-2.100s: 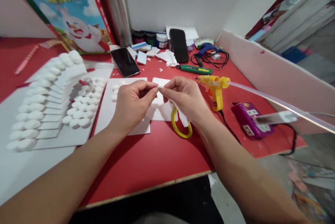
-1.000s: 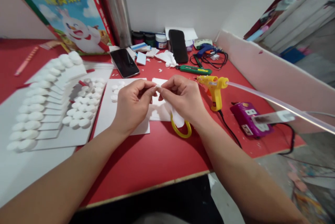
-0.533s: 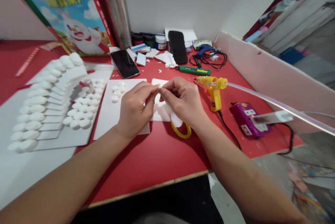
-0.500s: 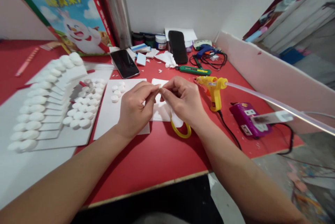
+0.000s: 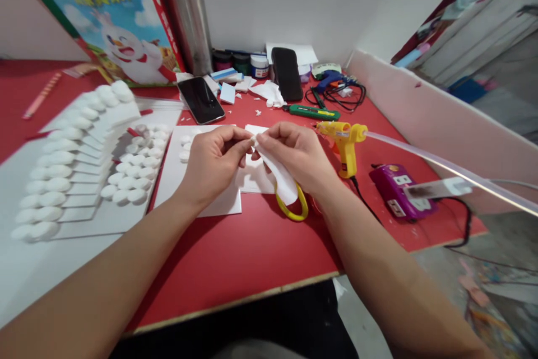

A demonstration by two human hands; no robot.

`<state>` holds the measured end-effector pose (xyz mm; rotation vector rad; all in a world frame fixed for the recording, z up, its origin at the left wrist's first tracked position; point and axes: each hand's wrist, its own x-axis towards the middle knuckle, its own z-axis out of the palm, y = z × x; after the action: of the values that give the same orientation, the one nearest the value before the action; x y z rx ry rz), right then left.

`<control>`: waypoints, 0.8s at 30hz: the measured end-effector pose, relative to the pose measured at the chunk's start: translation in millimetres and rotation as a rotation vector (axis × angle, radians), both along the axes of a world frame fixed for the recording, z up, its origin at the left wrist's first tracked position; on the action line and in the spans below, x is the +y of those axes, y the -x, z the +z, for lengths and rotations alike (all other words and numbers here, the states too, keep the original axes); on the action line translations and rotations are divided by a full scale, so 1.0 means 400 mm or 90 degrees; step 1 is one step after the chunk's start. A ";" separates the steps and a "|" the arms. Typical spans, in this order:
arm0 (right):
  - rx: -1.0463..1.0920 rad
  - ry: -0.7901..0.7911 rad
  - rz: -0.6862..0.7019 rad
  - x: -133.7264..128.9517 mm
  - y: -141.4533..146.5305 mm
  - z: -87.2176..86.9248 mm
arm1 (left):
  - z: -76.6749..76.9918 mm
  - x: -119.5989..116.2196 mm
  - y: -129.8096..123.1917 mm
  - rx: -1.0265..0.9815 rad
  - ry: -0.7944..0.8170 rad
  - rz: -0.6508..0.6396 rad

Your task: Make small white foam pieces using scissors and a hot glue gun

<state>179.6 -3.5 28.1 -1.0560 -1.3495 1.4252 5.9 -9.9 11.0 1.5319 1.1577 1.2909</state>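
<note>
A white paper strip [image 5: 281, 175] hangs from the fingers of my right hand [image 5: 294, 154], which pinches it near its upper end. My left hand [image 5: 214, 160] grips that same end between thumb and forefinger, where the strip looks rolled or bunched. Below the strip lies a yellow ring-shaped handle [image 5: 303, 208], partly covered by it. White sheets [image 5: 256, 180] lie under both hands. Beside my left hand, a few small white discs [image 5: 184, 155] rest on a white board [image 5: 168, 185], some hidden behind the hand.
At left stands a stepped white model [image 5: 79, 199] with many white discs. A yellow glue gun [image 5: 345, 146] and a purple box [image 5: 401, 191] are at right. Behind are phones [image 5: 202, 100], a green cutter [image 5: 313, 111], paint jars [image 5: 259, 66] and a steel bottle [image 5: 191, 23].
The white strip has turned outward and now shows at length below my right hand. My left hand has shifted slightly, covering more of the discs. Both hands stay together.
</note>
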 end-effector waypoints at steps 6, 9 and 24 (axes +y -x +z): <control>0.101 0.189 0.068 0.008 -0.009 0.017 | -0.010 -0.001 0.001 -0.005 -0.003 0.013; 0.048 0.086 0.074 0.003 -0.006 0.012 | -0.003 -0.003 -0.003 -0.039 0.015 0.026; -0.275 -0.330 -0.101 -0.028 0.016 -0.014 | -0.016 -0.031 -0.025 0.100 -0.143 0.116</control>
<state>173.1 -14.5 22.4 -1.1169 -1.7713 0.6858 15.8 -22.4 4.4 1.7493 1.3130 1.4841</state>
